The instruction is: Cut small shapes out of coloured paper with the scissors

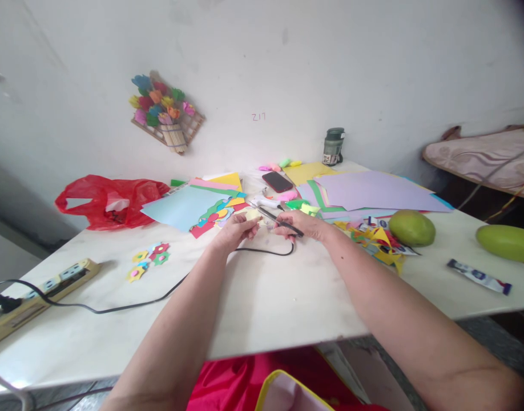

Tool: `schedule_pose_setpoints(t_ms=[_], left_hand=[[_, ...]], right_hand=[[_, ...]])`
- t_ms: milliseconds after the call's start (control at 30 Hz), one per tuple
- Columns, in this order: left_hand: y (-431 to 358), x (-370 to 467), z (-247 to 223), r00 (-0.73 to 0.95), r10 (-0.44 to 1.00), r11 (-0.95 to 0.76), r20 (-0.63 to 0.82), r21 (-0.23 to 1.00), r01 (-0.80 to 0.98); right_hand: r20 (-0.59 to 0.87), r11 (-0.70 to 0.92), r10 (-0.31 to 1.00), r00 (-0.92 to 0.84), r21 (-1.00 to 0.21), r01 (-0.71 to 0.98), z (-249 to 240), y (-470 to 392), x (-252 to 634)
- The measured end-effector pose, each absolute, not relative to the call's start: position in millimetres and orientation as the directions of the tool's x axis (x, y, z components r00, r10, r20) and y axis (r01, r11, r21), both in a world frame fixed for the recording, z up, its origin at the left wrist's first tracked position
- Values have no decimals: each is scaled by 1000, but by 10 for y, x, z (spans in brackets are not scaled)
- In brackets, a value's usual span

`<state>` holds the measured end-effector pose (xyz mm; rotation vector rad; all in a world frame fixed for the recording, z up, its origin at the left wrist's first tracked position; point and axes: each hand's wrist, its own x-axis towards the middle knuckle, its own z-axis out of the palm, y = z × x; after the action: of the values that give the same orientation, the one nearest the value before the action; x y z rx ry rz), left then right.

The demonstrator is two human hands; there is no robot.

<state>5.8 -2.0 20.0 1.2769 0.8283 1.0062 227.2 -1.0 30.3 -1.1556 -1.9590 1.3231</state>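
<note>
Both hands are close together above the middle of the white table. My right hand [294, 224] is closed around a slim dark tool [281, 221], whose pale tip points up and left. Close by on the left, my left hand [240, 229] has its thumb and fingers pinched together; whatever it holds is too small to make out. Pale yellow paper [253, 214] lies just beyond its fingertips. A white tool [268, 202] rests behind the hands, and a black cord [266, 251] curves below them.
Colored sheets [180, 205] and a red bag [112, 200] lie left, near paper flowers [136, 273] and a power strip [60, 285]. Purple paper [360, 190], paper scraps [382, 245], green fruit [411, 228] and a tube [478, 277] are right. A phone [277, 182] and bottle [333, 146] stand behind.
</note>
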Motion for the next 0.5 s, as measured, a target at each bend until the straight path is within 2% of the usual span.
schedule_pose_setpoints(t_ms=[267, 500], left_hand=[[-28, 80, 208, 384, 922, 11, 52, 987, -160], [-2, 78, 176, 401, 915, 12, 47, 989, -144]], right_hand=[[-79, 115, 862, -501, -931, 345, 311, -20, 2246], [-39, 148, 849, -526, -939, 310, 296, -23, 2222]])
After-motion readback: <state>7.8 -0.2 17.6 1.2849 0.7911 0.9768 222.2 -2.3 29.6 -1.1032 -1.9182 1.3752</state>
